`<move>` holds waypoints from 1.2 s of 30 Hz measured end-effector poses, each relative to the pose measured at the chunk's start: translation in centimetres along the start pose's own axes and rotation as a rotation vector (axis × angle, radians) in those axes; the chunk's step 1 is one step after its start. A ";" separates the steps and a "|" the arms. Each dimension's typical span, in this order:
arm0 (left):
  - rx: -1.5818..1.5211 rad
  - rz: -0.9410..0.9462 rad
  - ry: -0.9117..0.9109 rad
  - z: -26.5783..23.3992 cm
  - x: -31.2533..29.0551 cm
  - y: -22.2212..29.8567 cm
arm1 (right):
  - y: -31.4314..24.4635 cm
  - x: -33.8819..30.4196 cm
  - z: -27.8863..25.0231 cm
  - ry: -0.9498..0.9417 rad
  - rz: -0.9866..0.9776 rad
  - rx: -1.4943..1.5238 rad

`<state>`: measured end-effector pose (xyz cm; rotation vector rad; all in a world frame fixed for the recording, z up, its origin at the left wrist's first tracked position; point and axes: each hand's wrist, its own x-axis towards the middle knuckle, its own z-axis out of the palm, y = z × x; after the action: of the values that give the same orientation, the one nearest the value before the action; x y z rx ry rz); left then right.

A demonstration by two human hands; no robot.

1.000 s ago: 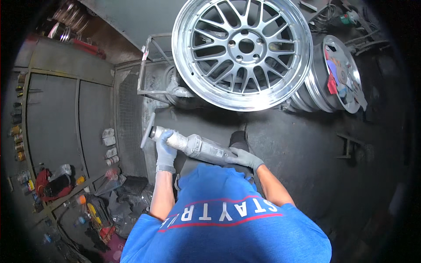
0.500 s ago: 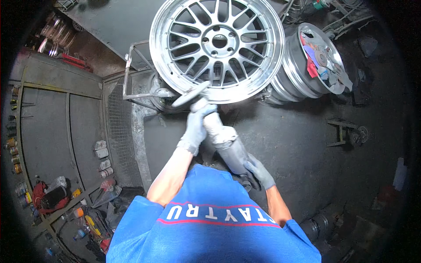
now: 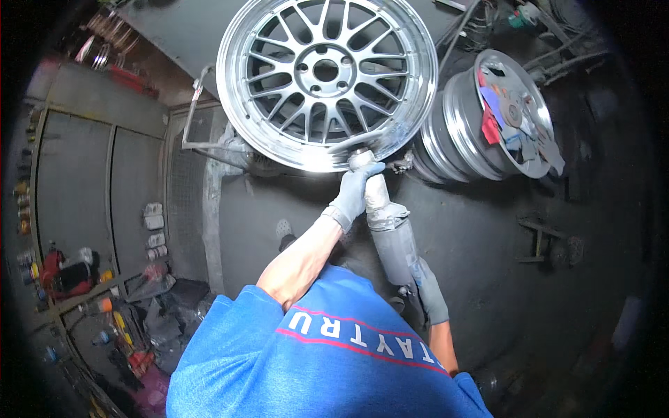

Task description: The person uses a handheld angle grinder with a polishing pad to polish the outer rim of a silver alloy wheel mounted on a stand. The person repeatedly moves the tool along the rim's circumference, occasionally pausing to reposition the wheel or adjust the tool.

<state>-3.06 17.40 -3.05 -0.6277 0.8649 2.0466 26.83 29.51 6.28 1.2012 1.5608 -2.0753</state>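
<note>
Both gloved hands hold a grey angle polisher (image 3: pixel 395 249), its front part wrapped in whitish material. My left hand (image 3: pixel 354 189) is closed around its neck, just behind the head. Lower right, my right hand (image 3: pixel 432 298) wraps round the rear end of the body. The polisher's disc (image 3: pixel 369 141), seen nearly edge-on and blurred, lies against the lower lip of a silver multi-spoke alloy wheel (image 3: pixel 327 99). That wheel faces me, with its polished lip dull and smeared right of the disc.
To the right, another wheel (image 3: pixel 463 125) lies on its side with sanding discs and coloured cloths (image 3: pixel 512 115) on its face. A bent metal frame (image 3: pixel 189 125) stands left of the silver wheel. Bottles, cans and bags (image 3: pixel 150 313) crowd the lower left. A small metal stand (image 3: pixel 540 240) sits right.
The polisher has moved right along the wheel's lower lip, and its disc has tilted flatter against it. Both hands have kept their grip. The whole view has shifted slightly.
</note>
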 end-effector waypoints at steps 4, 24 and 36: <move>-0.006 0.030 -0.002 0.5 0.6 -1.1 | -2.2 -0.9 -0.4 0.023 -0.029 -0.075; 0.184 -0.106 -0.146 -7.1 -0.7 3.4 | 10.3 -0.7 11.7 0.169 -0.119 0.026; 0.474 -0.124 -0.203 -14.8 -1.7 11.8 | 16.7 0.3 31.3 0.211 -0.077 0.492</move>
<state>-9.98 0.25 -7.22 -0.2029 1.1081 1.6748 23.49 -4.63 -2.74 1.5871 1.2220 -2.5490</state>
